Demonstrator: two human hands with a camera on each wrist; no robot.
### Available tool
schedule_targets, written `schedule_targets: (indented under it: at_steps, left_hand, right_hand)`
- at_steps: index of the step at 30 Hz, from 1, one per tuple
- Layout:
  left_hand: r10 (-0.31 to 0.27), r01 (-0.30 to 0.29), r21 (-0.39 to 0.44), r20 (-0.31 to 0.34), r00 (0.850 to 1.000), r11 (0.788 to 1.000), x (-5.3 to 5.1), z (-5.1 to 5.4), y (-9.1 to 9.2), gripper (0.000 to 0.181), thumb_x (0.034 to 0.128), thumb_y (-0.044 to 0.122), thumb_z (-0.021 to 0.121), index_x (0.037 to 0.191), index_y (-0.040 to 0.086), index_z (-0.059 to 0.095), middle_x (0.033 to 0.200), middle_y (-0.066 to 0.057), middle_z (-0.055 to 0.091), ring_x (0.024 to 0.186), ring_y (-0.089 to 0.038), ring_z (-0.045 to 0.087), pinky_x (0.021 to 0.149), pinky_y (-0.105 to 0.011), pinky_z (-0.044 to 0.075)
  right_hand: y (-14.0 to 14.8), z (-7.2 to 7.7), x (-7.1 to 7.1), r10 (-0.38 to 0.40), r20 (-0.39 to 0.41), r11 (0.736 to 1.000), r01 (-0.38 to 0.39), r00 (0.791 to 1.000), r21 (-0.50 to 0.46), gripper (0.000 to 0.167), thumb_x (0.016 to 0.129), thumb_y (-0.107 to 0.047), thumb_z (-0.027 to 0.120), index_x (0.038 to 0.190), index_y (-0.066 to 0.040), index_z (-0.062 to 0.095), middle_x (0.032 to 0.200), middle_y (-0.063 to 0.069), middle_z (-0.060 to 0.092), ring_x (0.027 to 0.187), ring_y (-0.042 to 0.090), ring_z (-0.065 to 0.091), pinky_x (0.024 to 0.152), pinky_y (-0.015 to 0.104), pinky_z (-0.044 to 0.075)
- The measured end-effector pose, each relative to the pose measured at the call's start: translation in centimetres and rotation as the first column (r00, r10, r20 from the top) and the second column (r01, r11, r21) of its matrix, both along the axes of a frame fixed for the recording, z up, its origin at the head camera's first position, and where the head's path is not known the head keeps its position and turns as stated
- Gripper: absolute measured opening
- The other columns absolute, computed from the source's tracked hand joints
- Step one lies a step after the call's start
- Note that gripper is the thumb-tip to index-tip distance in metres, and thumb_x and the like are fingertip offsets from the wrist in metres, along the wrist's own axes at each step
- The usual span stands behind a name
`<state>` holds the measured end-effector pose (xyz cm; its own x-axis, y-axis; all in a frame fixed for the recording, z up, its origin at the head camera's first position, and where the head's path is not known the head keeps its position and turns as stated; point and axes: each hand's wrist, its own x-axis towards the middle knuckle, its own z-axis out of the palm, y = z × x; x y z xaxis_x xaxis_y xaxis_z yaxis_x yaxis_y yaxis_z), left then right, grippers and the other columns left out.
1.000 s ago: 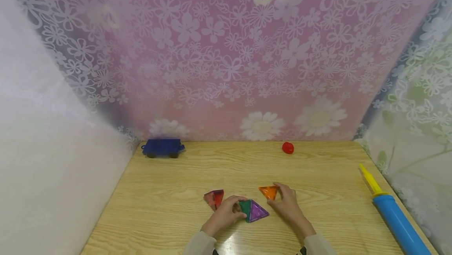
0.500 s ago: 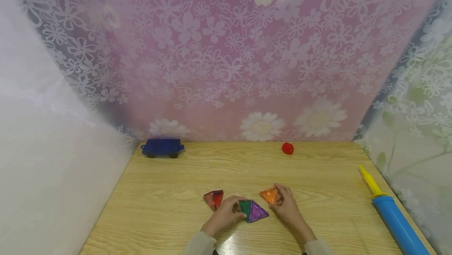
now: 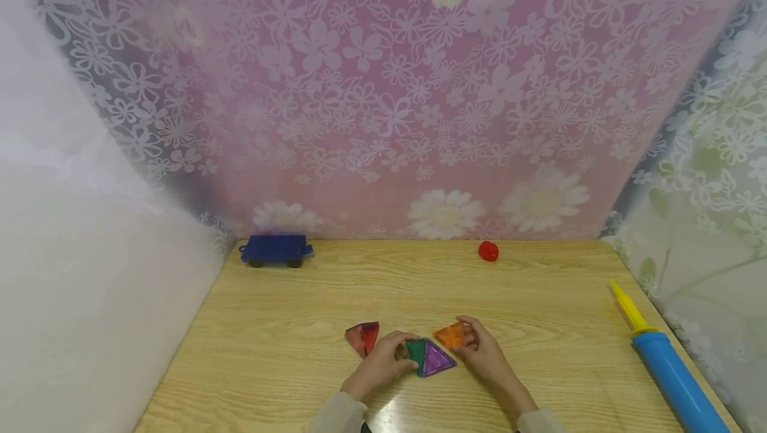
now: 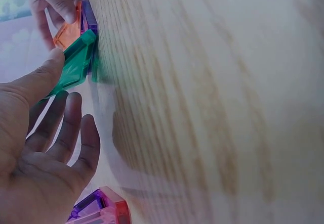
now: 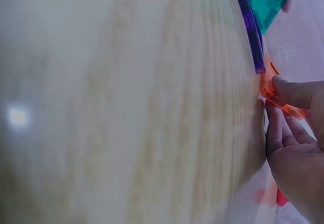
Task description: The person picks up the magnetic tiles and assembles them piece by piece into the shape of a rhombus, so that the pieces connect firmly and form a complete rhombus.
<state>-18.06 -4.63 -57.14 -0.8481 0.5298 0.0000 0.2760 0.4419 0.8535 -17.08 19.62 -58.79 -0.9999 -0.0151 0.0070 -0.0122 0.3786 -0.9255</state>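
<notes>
My left hand pinches a green translucent triangle tile between thumb and fingers, tilted up from the table. Along its right edge lies a purple triangle tile, nearly flat on the wood. In my right hand an orange triangle tile is pinched by its right side, just above and beside the purple one. The right wrist view has the orange tile's near corner close to the end of the purple tile; whether they touch I cannot tell. Behind the left hand stands a red and purple group of joined tiles.
A dark blue toy wagon stands at the table's back left. Toward the back right lies a small red object. A blue and yellow hand pump lies along the right edge. Flowered walls border the wooden table.
My right hand has turned the orange tile and brought it slightly left, closer to the purple and green tiles. The left hand stays in place with the green tile.
</notes>
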Motion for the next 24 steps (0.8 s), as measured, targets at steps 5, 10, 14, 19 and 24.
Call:
schedule_targets:
  at_steps: [5,10,14,19,24]
  left_hand:
    - [-0.001,0.001,-0.007,0.000,1.000,1.000,0.0,0.1,0.1,0.044,0.0843,0.015,0.072,0.126,0.011,0.059,0.103,0.003,0.058,0.088,-0.007,0.054,0.077,-0.020,0.047]
    - [-0.018,0.018,0.004,-0.017,1.000,1.000,0.0,0.1,0.1,0.044,0.0849,0.014,0.071,0.127,0.009,0.058,0.105,0.000,0.059,0.088,-0.009,0.055,0.077,-0.020,0.048]
    - [-0.019,0.019,0.001,-0.024,1.000,1.000,0.1,0.2,0.1,0.046,0.0857,0.012,0.071,0.129,0.007,0.056,0.109,-0.002,0.059,0.089,-0.007,0.055,0.077,-0.020,0.048]
    - [0.001,-0.001,-0.012,-0.026,1.000,1.000,0.0,-0.1,0.4,0.048,0.0863,0.010,0.070,0.131,0.009,0.054,0.112,-0.001,0.060,0.090,-0.005,0.054,0.076,-0.020,0.048]
    - [0.007,-0.008,-0.020,-0.036,0.999,1.000,0.0,-0.1,0.6,0.048,0.0873,0.009,0.068,0.133,0.010,0.053,0.119,-0.006,0.061,0.096,-0.011,0.059,0.080,-0.024,0.051]
  right_hand:
    - [-0.5,0.1,0.3,0.013,-0.026,1.000,-0.012,1.000,0.014,0.055,0.077,0.012,0.070,0.127,-0.003,0.053,0.107,0.015,0.056,0.082,0.016,0.057,0.067,0.022,0.051]
    - [-0.7,0.0,0.6,0.012,-0.050,1.000,-0.012,0.999,-0.012,0.058,0.079,0.014,0.067,0.131,-0.002,0.049,0.110,0.017,0.058,0.086,0.019,0.060,0.070,0.022,0.052]
    - [-0.8,0.1,0.9,0.001,-0.025,0.998,-0.003,1.000,-0.066,0.057,0.085,0.007,0.064,0.137,-0.001,0.043,0.115,0.019,0.059,0.095,0.023,0.061,0.077,0.022,0.052]
    - [-1.2,0.5,1.4,-0.042,0.012,0.998,0.042,0.999,-0.054,0.032,0.098,-0.015,0.053,0.128,-0.004,0.055,0.114,0.014,0.064,0.104,0.022,0.060,0.087,0.022,0.049]
    - [-1.8,0.8,1.8,-0.041,0.038,0.999,0.042,0.998,-0.030,0.033,0.101,-0.027,0.047,0.124,-0.006,0.060,0.117,0.011,0.065,0.112,0.025,0.058,0.093,0.030,0.048]
